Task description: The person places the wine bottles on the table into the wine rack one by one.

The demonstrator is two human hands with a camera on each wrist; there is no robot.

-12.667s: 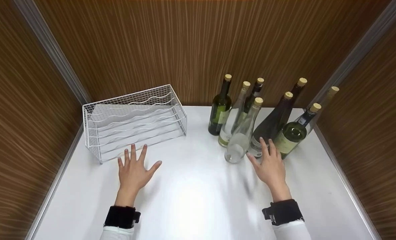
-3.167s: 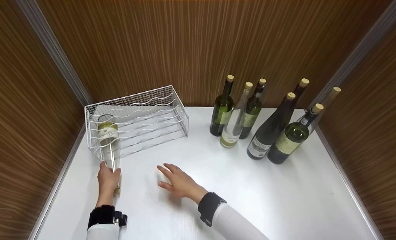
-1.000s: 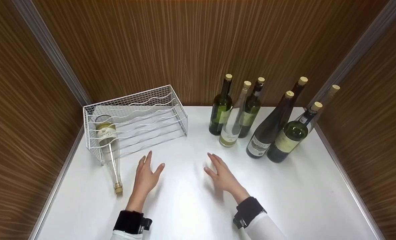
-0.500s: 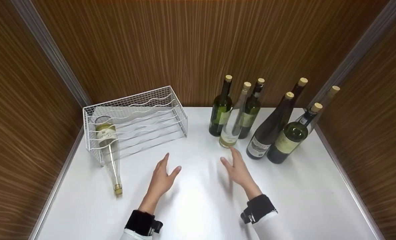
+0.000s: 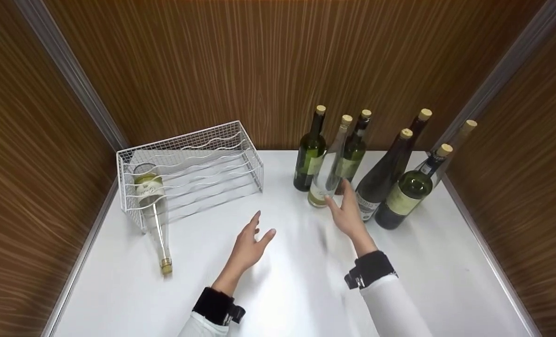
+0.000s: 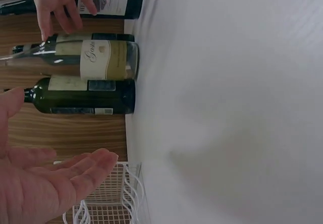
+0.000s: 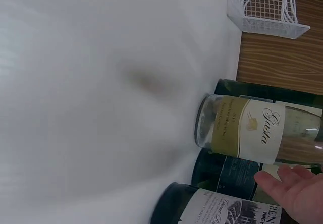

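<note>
My right hand is at the front of a clear wine bottle with a cork and a white and gold label. Its fingers are straight and spread, the thumb overlapping the bottle's lower edge in the head view. In the right wrist view the fingertips lie right beside that labelled bottle. My left hand hovers over the middle of the table, holding nothing, thumb apart from the fingers. Another clear wine bottle lies in the white wire rack, base inward and corked neck toward me.
Dark and green corked bottles stand around the clear one, including a green bottle, a dark bottle and a green bottle at the right. Wood-grain panels wall the white table at the back and sides.
A clear bottle went from the standing group into the rack, and the left hand let go of it. Lately both hands have moved right, the right one up to the remaining front clear bottle.
</note>
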